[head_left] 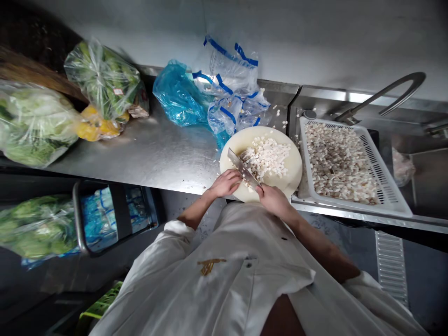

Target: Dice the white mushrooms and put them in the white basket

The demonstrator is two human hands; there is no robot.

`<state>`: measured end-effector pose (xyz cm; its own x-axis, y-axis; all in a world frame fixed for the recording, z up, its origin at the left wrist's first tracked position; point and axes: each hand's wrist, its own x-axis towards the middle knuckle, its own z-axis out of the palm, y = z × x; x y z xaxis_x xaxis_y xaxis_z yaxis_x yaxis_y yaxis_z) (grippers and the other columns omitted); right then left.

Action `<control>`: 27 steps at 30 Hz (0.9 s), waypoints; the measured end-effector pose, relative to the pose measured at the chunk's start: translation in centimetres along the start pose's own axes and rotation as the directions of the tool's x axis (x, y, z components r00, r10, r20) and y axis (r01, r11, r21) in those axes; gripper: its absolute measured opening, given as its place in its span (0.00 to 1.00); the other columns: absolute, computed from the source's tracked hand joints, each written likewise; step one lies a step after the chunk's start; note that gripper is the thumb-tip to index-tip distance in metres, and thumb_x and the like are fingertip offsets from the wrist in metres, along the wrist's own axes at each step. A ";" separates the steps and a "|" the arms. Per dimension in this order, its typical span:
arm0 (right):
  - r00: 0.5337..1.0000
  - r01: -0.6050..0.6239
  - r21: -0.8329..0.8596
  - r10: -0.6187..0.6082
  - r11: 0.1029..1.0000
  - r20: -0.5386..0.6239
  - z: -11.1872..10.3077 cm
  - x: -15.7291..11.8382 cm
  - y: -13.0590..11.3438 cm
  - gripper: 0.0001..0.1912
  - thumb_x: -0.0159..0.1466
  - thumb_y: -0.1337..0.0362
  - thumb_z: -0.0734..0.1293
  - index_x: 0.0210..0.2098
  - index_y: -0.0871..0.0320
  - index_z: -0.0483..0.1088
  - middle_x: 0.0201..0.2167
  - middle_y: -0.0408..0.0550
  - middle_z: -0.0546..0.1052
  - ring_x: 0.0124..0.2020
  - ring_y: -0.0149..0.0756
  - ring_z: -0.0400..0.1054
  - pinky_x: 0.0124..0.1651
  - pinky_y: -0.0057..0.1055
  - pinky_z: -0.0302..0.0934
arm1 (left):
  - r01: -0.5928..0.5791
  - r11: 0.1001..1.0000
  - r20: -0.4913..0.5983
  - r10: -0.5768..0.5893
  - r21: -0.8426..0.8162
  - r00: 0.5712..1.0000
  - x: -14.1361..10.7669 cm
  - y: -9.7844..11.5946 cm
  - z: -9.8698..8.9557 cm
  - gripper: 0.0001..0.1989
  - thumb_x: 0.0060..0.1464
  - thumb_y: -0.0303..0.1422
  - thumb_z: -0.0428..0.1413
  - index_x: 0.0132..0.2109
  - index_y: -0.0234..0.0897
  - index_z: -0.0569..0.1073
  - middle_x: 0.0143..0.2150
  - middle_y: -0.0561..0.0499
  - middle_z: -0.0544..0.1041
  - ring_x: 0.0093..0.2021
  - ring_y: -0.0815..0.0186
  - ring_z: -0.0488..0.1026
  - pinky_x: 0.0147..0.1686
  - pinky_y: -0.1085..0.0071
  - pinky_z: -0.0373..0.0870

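My right hand (273, 199) is wrapped round the handle of a broad-bladed kitchen knife (244, 169). Its blade slants up and left across the round, cream-coloured chopping board (296, 161). Small white diced pieces (271, 156), pale like mushroom, are heaped on the board beyond the blade. At the board's left edge, my left hand (227, 182) is closed, fingers bent and pressed together close to the blade. Whatever lies under those fingertips is hidden.
Right of the board, a white perforated tray (392, 186) of diced pieces rests over the sink, near a curved tap (402, 91). Crumpled clear bags (234, 93) and a blue bag (180, 95) lie behind. Bagged greens (35, 123) stand left on the steel counter (157, 154).
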<state>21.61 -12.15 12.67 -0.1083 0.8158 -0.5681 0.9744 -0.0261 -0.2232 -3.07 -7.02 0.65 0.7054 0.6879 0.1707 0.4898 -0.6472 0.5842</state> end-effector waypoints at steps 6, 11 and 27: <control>0.996 0.085 0.189 -0.082 0.978 -0.024 0.5 1.1 1.0 0.21 0.79 0.54 0.56 0.47 0.57 0.78 0.47 0.53 0.84 0.48 0.41 0.77 0.48 0.28 0.60 | 0.017 0.999 -0.008 -0.017 0.035 1.000 -0.2 0.6 0.2 0.17 0.71 0.40 0.52 0.59 0.41 0.78 0.61 0.41 0.74 0.64 0.52 0.68 0.67 0.49 0.68; 0.961 -0.002 0.337 0.095 0.941 -0.258 0.0 -1.2 6.5 0.26 0.79 0.49 0.52 0.45 0.57 0.76 0.38 0.52 0.83 0.39 0.42 0.76 0.41 0.29 0.59 | 0.041 0.990 -0.073 -0.031 0.135 0.997 0.5 3.2 1.1 0.39 0.56 0.58 0.65 0.69 0.45 0.72 0.73 0.38 0.64 0.75 0.37 0.55 0.74 0.31 0.44; 0.912 -0.336 0.510 0.409 0.792 -0.035 5.5 -5.9 11.9 0.19 0.75 0.52 0.57 0.34 0.54 0.71 0.26 0.48 0.78 0.27 0.36 0.71 0.32 0.28 0.55 | 0.108 0.994 -0.230 -0.108 -0.012 0.967 12.7 9.0 8.0 0.35 0.66 0.47 0.60 0.76 0.53 0.62 0.79 0.44 0.56 0.79 0.32 0.44 0.70 0.20 0.30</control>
<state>32.79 -20.45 9.03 0.3068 0.7536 -0.5813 0.7074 -0.5892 -0.3904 14.36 -6.76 1.75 0.5118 0.8107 0.2844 0.5570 -0.5651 0.6086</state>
